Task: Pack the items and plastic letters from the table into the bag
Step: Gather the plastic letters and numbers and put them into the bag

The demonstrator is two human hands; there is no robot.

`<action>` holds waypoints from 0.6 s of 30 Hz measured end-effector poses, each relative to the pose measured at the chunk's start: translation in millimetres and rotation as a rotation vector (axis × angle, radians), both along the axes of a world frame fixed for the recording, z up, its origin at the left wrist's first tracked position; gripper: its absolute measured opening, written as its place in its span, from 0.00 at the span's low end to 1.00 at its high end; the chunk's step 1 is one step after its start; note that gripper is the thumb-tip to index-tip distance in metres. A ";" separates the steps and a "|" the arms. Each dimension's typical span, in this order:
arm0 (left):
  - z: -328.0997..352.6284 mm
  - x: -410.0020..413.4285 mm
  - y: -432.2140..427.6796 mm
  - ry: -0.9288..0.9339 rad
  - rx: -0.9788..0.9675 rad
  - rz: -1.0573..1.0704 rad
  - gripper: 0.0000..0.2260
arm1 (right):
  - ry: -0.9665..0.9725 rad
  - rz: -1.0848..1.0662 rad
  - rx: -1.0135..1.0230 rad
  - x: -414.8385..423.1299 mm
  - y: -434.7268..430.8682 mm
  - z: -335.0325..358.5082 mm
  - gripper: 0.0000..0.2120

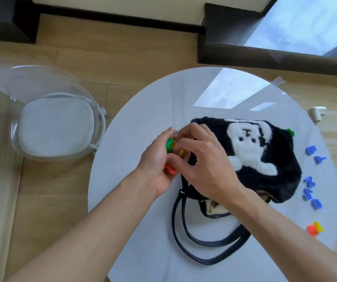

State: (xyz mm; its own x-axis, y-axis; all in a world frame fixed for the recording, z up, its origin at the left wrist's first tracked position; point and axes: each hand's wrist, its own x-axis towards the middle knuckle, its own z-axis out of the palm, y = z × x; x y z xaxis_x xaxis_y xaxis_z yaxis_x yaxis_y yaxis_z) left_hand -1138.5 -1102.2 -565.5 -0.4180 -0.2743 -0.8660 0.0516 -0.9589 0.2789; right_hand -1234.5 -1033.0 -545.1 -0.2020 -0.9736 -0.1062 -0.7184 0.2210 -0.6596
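Toward the left edge of the desk [135,231], my left hand [159,159] cups a handful of letters [170,143], green, yellow and orange, fingers curled round them. My right hand [204,159] bends its fingers over the same cluster; whether they pinch a piece I cannot tell. Mid-desk the bag [265,159] lies on its side, mouth toward the near edge, showing only lining. Along the right edge a row of blue letters [311,178] waits, a green piece [290,132] peeks past the bag's far side, and an orange and yellow pair [315,228] sits toward the near edge. I judge the packing barely begun.
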 end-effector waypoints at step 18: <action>-5.2 -49.1 187.1 -0.078 0.219 -0.216 0.10 | 0.696 0.103 0.242 -157.0 138.0 -28.2 0.19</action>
